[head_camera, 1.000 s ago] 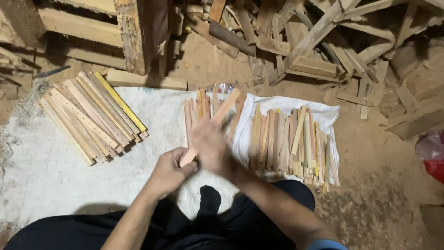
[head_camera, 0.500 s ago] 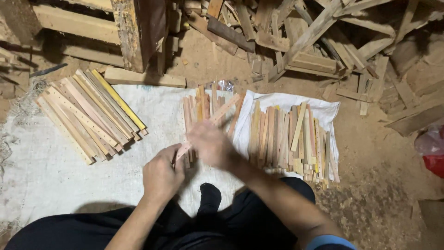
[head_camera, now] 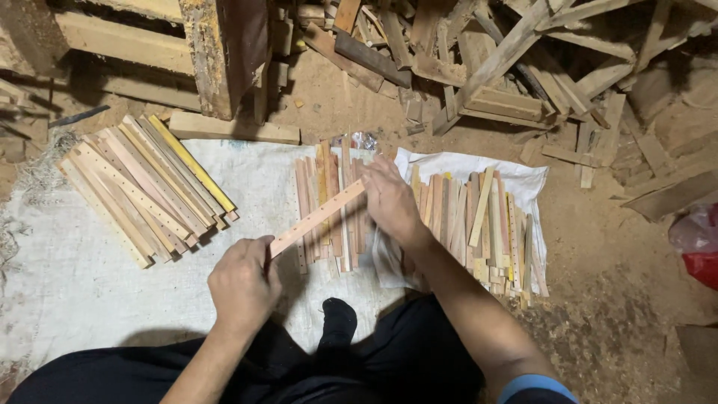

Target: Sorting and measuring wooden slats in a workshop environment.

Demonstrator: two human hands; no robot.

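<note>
A bare stretch of white sacking (head_camera: 67, 292) lies open at seven to nine o'clock of the person's knees, and loose dirt floor spreads out toward four o'clock. The left hand (head_camera: 243, 284) is clenched round the near end of a pale wooden slat (head_camera: 318, 217) drilled with small holes; the right hand (head_camera: 390, 198) grasps its far end, so the slat runs slantwise from seven o'clock up to one o'clock, held above the middle bundle of slats (head_camera: 329, 202). At ten o'clock a neat stack of longer strips (head_camera: 146, 187) rests on the sacking, its edge well apart from the left hand. At three o'clock a scattered heap of short slats (head_camera: 479, 221) crowds the right forearm on a white bag (head_camera: 523, 179). Scrap timber (head_camera: 486, 60) fills twelve to two o'clock. Since half a second ago the hands have drawn apart along the slat, the left sliding nearer the body
</note>
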